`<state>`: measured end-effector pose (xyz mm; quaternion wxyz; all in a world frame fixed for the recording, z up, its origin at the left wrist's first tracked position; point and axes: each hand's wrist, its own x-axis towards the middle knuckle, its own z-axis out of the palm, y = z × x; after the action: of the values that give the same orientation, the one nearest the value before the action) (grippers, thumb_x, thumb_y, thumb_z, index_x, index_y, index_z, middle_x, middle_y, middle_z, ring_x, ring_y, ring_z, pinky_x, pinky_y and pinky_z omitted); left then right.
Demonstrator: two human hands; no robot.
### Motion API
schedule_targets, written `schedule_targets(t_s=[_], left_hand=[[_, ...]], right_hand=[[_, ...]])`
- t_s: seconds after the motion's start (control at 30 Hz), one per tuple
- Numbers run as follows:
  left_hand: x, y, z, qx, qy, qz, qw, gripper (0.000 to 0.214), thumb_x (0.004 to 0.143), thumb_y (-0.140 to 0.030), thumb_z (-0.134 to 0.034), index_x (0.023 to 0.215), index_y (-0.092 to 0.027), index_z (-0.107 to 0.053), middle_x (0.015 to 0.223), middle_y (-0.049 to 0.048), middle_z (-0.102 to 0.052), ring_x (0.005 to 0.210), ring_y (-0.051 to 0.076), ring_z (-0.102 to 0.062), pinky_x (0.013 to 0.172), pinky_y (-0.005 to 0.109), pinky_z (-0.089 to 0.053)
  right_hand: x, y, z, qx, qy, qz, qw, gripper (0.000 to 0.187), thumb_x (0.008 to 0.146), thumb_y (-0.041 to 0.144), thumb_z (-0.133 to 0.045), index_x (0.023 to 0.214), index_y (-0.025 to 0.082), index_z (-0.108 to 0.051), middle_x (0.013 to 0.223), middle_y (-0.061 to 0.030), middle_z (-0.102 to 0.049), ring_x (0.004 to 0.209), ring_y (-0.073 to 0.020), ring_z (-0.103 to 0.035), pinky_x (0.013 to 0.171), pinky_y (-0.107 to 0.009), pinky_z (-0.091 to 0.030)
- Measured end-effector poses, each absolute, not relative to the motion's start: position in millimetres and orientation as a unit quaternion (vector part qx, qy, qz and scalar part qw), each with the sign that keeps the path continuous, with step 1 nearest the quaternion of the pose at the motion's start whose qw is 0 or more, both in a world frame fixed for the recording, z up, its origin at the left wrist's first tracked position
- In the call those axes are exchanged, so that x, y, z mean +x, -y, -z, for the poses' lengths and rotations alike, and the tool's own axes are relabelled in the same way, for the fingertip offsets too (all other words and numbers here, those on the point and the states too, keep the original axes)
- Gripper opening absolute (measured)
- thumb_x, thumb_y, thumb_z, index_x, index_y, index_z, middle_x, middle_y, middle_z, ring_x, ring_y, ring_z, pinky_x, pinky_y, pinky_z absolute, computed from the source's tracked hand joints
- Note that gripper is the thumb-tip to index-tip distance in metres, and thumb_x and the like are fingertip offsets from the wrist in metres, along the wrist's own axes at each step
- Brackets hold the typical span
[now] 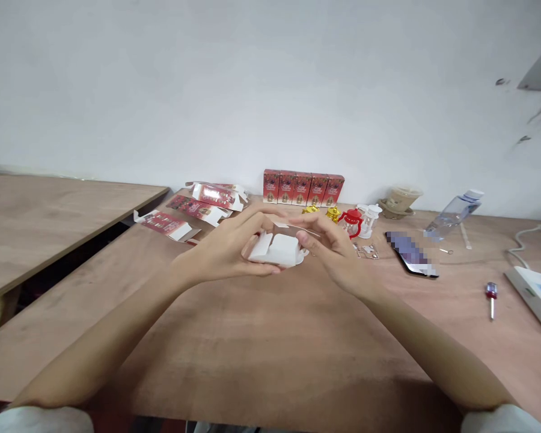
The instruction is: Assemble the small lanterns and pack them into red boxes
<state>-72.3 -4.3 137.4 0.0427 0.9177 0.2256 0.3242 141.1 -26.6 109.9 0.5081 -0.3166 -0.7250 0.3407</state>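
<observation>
Over the middle of the wooden table (270, 337), both my hands hold a small white cardboard box (277, 249) with its flaps up. My left hand (228, 249) wraps its fingers round the box's left side and top. My right hand (331, 249) pinches a flap on the box's right side with thumb and fingers. Beyond the hands stand small toy lanterns: gold ones (332, 213), a red one (351, 221) and a white one (370, 218).
A row of red boxes (303, 187) stands against the wall. Flat unfolded red cartons (193, 207) lie at the back left. On the right are a phone (412, 254), a plastic bottle (455, 211), a screwdriver (492, 296), a cup (401, 199) and a white device (538, 297). A second table (49, 216) stands left across a gap.
</observation>
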Motion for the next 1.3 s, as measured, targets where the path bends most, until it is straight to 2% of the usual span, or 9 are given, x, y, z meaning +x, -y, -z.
schedule_targets(t_s=[0.17,0.3,0.47,0.57,0.67,0.8,1.03,1.17,1.3], left_hand=[[-66.2,-2.4,-123.8,0.919,-0.201,-0.335,-0.049,0.029,0.075,-0.046,-0.068,0.083,-0.021,-0.055,0.112,0.0083,-0.066,0.097,0.023,-0.062,0.076,0.032,-0.050],[-65.7,-11.4,-112.5,0.908,-0.210,-0.356,-0.066,0.028,0.072,-0.044,-0.071,0.080,-0.021,-0.056,0.108,0.0073,-0.069,0.095,0.024,-0.064,0.071,0.031,-0.051],[-69.3,-23.4,-102.5,0.889,-0.163,-0.427,-0.024,0.026,0.071,-0.039,-0.074,0.074,-0.022,-0.054,0.112,0.0059,-0.068,0.104,0.023,-0.064,0.088,0.038,-0.052],[-68.9,-26.1,-94.7,0.889,-0.136,-0.437,0.024,0.024,0.072,-0.036,-0.073,0.071,-0.023,-0.053,0.102,0.0031,-0.070,0.109,0.023,-0.063,0.098,0.045,-0.049],[-66.3,-24.0,-89.7,0.889,-0.118,-0.441,0.035,0.028,0.071,-0.041,-0.073,0.069,-0.024,-0.051,0.093,0.0036,-0.070,0.107,0.025,-0.063,0.099,0.050,-0.048],[-66.7,-23.3,-87.6,0.878,-0.091,-0.469,-0.019,0.026,0.069,-0.035,-0.073,0.072,-0.023,-0.051,0.088,0.0041,-0.068,0.097,0.024,-0.065,0.086,0.047,-0.055],[-72.7,-32.4,-86.7,0.864,-0.184,-0.468,0.026,0.034,0.062,-0.036,-0.080,0.072,-0.022,-0.050,0.075,0.0024,-0.062,0.092,0.026,-0.064,0.083,0.047,-0.051],[-69.9,-31.1,-91.4,0.872,-0.161,-0.460,-0.044,0.027,0.068,-0.034,-0.076,0.083,-0.022,-0.057,0.087,0.0054,-0.066,0.094,0.025,-0.064,0.082,0.043,-0.053],[-69.3,-30.1,-93.3,0.885,-0.171,-0.422,-0.099,0.030,0.075,-0.035,-0.068,0.103,-0.024,-0.062,0.104,0.0076,-0.068,0.104,0.025,-0.063,0.090,0.043,-0.053]], right_hand=[[138.1,30.0,-110.2,-0.382,0.684,-0.356,0.510,0.029,0.071,0.036,-0.075,0.091,0.023,-0.058,0.097,-0.0021,-0.065,0.084,-0.0163,-0.065,0.066,-0.028,-0.055],[140.4,29.5,-113.5,-0.388,0.669,-0.411,0.482,0.028,0.071,0.026,-0.071,0.094,0.023,-0.055,0.097,-0.0005,-0.064,0.072,-0.0124,-0.064,0.060,-0.026,-0.053],[148.3,22.1,-116.6,-0.360,0.657,-0.396,0.530,0.027,0.071,0.024,-0.069,0.091,0.023,-0.052,0.103,-0.0024,-0.065,0.070,-0.0128,-0.065,0.058,-0.028,-0.054],[150.2,19.1,-115.2,-0.361,0.657,-0.386,0.538,0.023,0.069,0.025,-0.072,0.085,0.021,-0.056,0.092,-0.0023,-0.068,0.071,-0.0142,-0.066,0.058,-0.029,-0.055],[150.1,18.8,-113.5,-0.376,0.652,-0.381,0.537,0.017,0.067,0.024,-0.074,0.078,0.019,-0.062,0.080,-0.0029,-0.069,0.071,-0.0155,-0.066,0.060,-0.030,-0.055],[148.7,22.9,-114.0,-0.372,0.691,-0.353,0.510,0.006,0.075,0.024,-0.066,0.077,0.019,-0.070,0.080,-0.0040,-0.070,0.075,-0.0166,-0.066,0.065,-0.031,-0.056],[143.1,31.7,-115.0,-0.309,0.825,-0.261,0.393,0.016,0.084,0.018,-0.054,0.087,0.024,-0.069,0.101,-0.0042,-0.059,0.090,-0.0148,-0.060,0.076,-0.029,-0.057],[141.3,29.1,-111.8,-0.325,0.812,-0.233,0.425,0.012,0.086,0.022,-0.056,0.085,0.022,-0.068,0.098,-0.0051,-0.061,0.090,-0.0154,-0.060,0.076,-0.029,-0.056],[141.5,27.6,-110.6,-0.328,0.803,-0.211,0.451,0.022,0.093,0.024,-0.046,0.101,0.025,-0.067,0.099,-0.0045,-0.066,0.093,-0.0167,-0.061,0.080,-0.032,-0.053]])
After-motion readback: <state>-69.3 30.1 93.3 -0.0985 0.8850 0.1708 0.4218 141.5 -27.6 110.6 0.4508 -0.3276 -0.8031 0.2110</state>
